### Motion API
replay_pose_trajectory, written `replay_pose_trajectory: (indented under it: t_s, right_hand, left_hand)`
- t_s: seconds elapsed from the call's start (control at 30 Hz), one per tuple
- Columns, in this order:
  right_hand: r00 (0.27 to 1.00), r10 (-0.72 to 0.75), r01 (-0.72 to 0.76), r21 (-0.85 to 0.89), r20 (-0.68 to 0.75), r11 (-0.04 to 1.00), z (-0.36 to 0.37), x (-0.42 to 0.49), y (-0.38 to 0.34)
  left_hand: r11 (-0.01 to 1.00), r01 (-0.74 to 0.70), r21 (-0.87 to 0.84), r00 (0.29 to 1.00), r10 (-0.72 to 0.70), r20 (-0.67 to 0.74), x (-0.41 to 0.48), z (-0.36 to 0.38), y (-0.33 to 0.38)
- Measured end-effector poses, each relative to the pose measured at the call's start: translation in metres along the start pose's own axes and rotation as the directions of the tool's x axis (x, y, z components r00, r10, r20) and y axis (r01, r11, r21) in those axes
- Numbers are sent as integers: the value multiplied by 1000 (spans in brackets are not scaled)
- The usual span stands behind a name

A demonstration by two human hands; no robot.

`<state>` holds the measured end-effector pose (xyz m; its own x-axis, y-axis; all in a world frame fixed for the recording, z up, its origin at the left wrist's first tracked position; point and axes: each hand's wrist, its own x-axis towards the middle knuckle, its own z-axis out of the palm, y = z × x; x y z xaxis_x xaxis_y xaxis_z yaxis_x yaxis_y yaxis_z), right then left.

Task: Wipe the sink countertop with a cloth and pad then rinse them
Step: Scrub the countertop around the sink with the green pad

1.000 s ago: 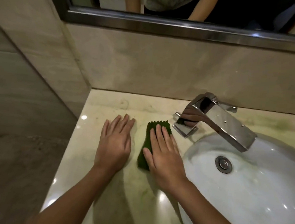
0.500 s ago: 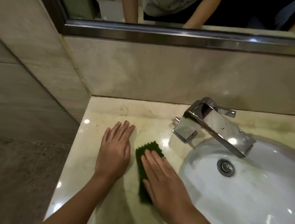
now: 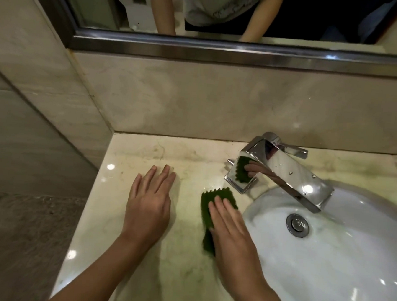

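I'm pressing the green pad [image 3: 217,195] flat on the countertop [image 3: 191,168] with my right hand [image 3: 231,233]. Its fingers are lying straight along the pad, not curling round it. The pad's long axis is running near-to-far, zigzag edge pointing far toward the faucet [image 3: 286,171] base, near end tucking under my palm. The pad is sitting just left of the sink basin [image 3: 326,267] rim. My left hand [image 3: 149,203] is resting open, palm down, on bare stone to the left, apart from the pad, so the right hand is the one working it. I'm judging the strokes should be going along that near-far axis, with unwiped counter lying left and far. Rinse not yet done. I'm not seeing any cloth.
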<state>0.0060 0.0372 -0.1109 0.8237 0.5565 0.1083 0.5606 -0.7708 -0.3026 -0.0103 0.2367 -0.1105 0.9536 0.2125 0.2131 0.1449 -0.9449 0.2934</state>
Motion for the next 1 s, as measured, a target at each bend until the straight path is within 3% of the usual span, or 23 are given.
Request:
replay_pose_trajectory:
  t_s: [0.13,0.27,0.53,0.67,0.87,1.0]
  right_hand:
    - [969,197,-165,201,-152,966,13,-15,-17]
    - [924,314,-224,356,-219,907,17,-14,-20]
    - [742,602,-405,520,-295,752,9,42,28]
    - [786,573,-420,480,-232,771,0,55,42]
    - [887,440,-305,534,-142,788,4,-14,-22]
    - [863,471,-344,470,-184,813,6,11,10]
  left_hand:
    - [992,26,-121,999,-23,23,18,7,26]
    - [999,7,-51,996,-2,89,24,17,30]
    - [998,14,-66,996,-8,90,24,16,29]
    - [997,12,-71,996,-5,92,25,17,30]
    - [999,14,-49,995,-9,101,22,14,31]
    - [996,15,-90,997,-7,82,23,14,31]
